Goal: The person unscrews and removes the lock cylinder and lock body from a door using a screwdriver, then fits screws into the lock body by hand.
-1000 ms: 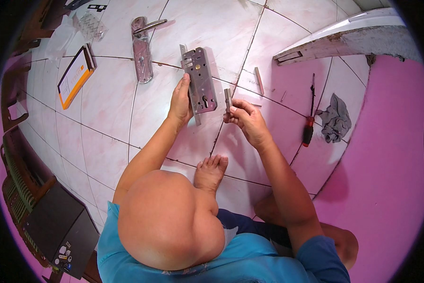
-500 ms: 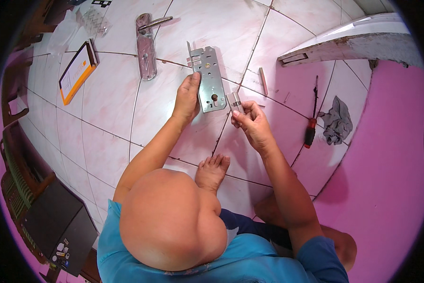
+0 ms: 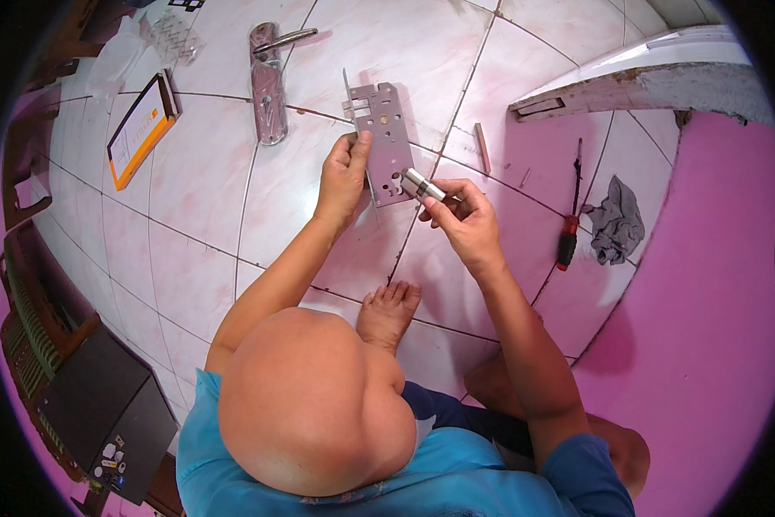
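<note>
My left hand (image 3: 343, 177) grips the left edge of a flat metal mortise lock case (image 3: 386, 142), thumb lying on its face. The case is held up over the tiles, its latch end away from me and its keyhole-shaped opening at the near end. Between the thumb and fingers of my right hand (image 3: 463, 215) is a silver lock cylinder (image 3: 423, 184). The cylinder points up and left, its far tip overlapping the case's near right edge close to the opening. Whether the two touch, I cannot tell.
A door handle plate (image 3: 268, 95) in clear wrap lies beyond my left hand, with an orange-and-white box (image 3: 143, 133) to its left. On the right are a screwdriver (image 3: 568, 233), a grey cloth (image 3: 616, 221) and a small strip (image 3: 481, 148). The door's worn edge (image 3: 629, 89) juts in at upper right.
My right hand has turned the cylinder so it slants leftward, bringing its tip over the lock case's edge. The lock case has tilted slightly and its face looks duller.
</note>
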Action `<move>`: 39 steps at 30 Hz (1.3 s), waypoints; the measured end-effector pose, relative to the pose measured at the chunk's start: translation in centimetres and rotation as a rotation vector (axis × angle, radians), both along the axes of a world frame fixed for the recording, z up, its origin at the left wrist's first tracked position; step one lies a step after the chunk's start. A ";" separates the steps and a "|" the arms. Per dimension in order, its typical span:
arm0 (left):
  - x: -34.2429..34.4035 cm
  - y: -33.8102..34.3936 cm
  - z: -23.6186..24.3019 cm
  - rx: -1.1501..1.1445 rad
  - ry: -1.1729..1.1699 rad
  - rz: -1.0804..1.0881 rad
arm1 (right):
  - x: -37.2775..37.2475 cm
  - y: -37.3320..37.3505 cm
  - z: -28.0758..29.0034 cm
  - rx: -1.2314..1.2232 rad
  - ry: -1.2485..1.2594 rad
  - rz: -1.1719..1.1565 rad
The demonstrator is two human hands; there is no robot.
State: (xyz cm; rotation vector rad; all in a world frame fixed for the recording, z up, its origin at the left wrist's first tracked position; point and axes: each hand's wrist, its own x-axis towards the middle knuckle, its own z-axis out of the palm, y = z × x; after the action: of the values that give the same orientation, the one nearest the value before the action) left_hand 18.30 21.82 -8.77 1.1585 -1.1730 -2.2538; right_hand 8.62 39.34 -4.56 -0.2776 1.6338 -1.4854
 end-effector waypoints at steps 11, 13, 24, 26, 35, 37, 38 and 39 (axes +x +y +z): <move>-0.8 0.2 2.8 -0.165 -0.099 -0.080 | -0.4 -0.2 1.2 -0.014 0.064 -0.041; -0.8 0.2 2.9 -0.160 -0.078 -0.061 | -0.7 -0.2 1.7 -0.016 0.007 -0.075; -0.9 0.0 2.5 -0.168 -0.030 -0.040 | -0.2 -0.2 2.5 0.000 -0.596 -0.240; -0.9 0.0 2.4 -0.167 -0.007 -0.039 | 0.0 -0.3 2.5 -0.042 -0.672 -0.256; -1.0 -0.1 2.9 -0.173 0.009 -0.050 | -0.7 -0.9 4.2 0.045 -0.050 -0.222; -1.0 -0.2 3.1 -0.150 0.010 -0.040 | -0.8 -0.9 4.5 0.074 0.048 -0.193; -1.1 -0.2 3.2 -0.150 0.010 -0.040 | -0.8 -0.9 4.5 0.053 0.167 -0.143; -1.1 -0.1 3.3 -0.158 -0.008 -0.042 | -0.8 -0.9 4.4 0.032 0.286 -0.093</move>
State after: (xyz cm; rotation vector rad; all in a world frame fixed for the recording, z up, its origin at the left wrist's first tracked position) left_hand 17.23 21.72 -5.51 1.0925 -1.3634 -2.1433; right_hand 7.78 38.45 -0.12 -0.4171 1.9181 -1.5413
